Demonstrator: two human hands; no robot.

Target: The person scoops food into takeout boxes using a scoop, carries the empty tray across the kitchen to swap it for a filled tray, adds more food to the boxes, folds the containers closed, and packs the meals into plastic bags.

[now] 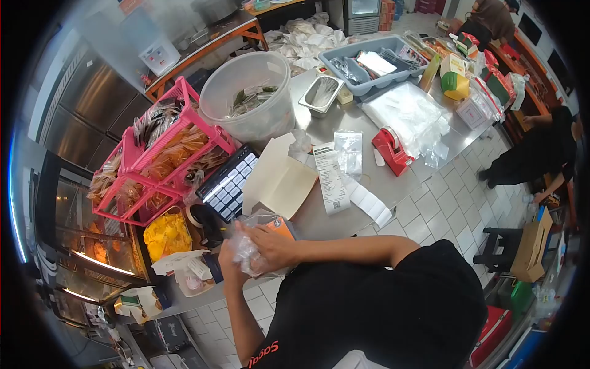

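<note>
A crumpled clear plastic bag (247, 253) is bunched between my two hands at the near edge of the steel table. My left hand (230, 263) grips it from the left side. Fingers of my right hand (273, 247) are pressed together over its right side; their tips are partly hidden by the plastic. Just behind my right hand shows an orange box (281, 227), mostly covered, and I cannot tell if it is inside the bag. Beyond it stands an open cardboard food box (283, 187). Another open box (193, 277) with wrapped items sits left of my hands.
A pink crate rack (161, 161), a keypad-like screen (227, 184) and a clear tub (246, 92) stand to the left. Printed receipts (332, 178), a red tape dispenser (392, 152) and plastic sheets (405, 117) lie to the right. Two other people (534, 147) are at the right.
</note>
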